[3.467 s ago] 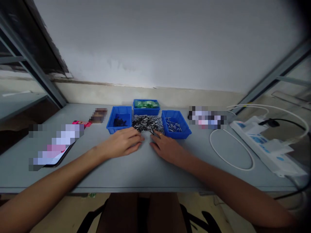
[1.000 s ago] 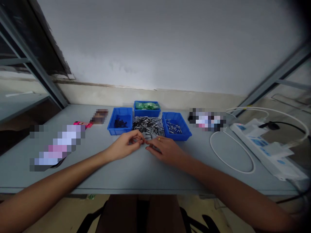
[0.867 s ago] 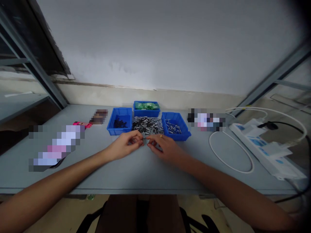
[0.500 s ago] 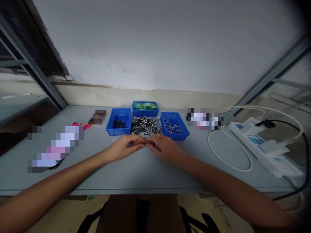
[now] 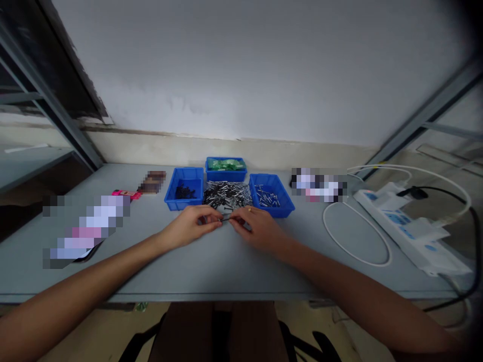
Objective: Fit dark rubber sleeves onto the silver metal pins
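Observation:
A thin dark screw (image 5: 225, 219) spans the small gap between my two hands, above the table just in front of the pile. My left hand (image 5: 190, 225) pinches one end of it between thumb and fingers. At its other end, my right hand (image 5: 260, 229), with a ring on one finger, also has its fingertips closed. Beyond the hands lies a heap of mixed dark and silver screws (image 5: 227, 192). Dark screws lie in the left blue bin (image 5: 170, 205); long silver ones are in the right blue bin (image 5: 283, 213).
Behind the heap stands a blue bin (image 5: 226, 176) with green packets. A blurred-out phone (image 5: 88, 226) and a pink item (image 5: 126, 193) lie to the left. Along the right side are a white power strip (image 5: 411, 231) and a looped white cable (image 5: 356, 259).
My hands have drawn slightly apart, and the screw between the fingertips now shows more clearly. The bins and heap look the same.

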A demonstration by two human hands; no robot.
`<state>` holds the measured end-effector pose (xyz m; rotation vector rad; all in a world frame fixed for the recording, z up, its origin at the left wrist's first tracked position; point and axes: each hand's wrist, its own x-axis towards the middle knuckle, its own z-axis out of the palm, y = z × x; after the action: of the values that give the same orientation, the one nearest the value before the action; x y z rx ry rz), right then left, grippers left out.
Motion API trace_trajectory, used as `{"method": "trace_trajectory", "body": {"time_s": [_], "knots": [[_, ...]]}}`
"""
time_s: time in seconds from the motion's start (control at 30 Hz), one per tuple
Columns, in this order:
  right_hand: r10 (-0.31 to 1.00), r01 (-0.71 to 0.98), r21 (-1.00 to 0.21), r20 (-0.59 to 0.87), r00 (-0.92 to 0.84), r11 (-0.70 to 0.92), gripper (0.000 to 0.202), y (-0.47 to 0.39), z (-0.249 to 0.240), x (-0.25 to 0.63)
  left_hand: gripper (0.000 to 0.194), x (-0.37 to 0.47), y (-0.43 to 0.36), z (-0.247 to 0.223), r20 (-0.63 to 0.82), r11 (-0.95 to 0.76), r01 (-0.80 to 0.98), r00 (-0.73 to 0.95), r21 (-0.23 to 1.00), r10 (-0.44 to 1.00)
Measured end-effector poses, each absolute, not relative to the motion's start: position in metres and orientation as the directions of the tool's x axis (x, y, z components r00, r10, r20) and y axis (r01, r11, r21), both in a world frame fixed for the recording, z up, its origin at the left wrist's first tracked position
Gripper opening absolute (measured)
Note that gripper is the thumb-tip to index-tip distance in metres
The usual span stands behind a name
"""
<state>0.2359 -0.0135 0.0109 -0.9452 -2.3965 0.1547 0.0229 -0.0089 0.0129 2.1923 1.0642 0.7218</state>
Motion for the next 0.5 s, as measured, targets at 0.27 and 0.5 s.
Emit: {"method": "trace_trajectory", "body": {"time_s": [0.27, 0.5], "knots": [[0.651, 0.588, -0.299, 0.475, -0.592, 0.752, 0.014, -0.0142, 0.0103, 0.2356, 0.022, 0.0234, -0.0108, 0.0148, 0.217, -0.519, 0.512, 0.537, 0.684, 0.815], [0.625, 0.581, -0.263, 0.487, -0.610, 0.771, 0.017, -0.0135, 0.0087, 0.2360, 0.019, 0.0228, -0.0087, 0.0161, 0.251, -0.538, 0.515, 0.524, 0.668, 0.814]]}}
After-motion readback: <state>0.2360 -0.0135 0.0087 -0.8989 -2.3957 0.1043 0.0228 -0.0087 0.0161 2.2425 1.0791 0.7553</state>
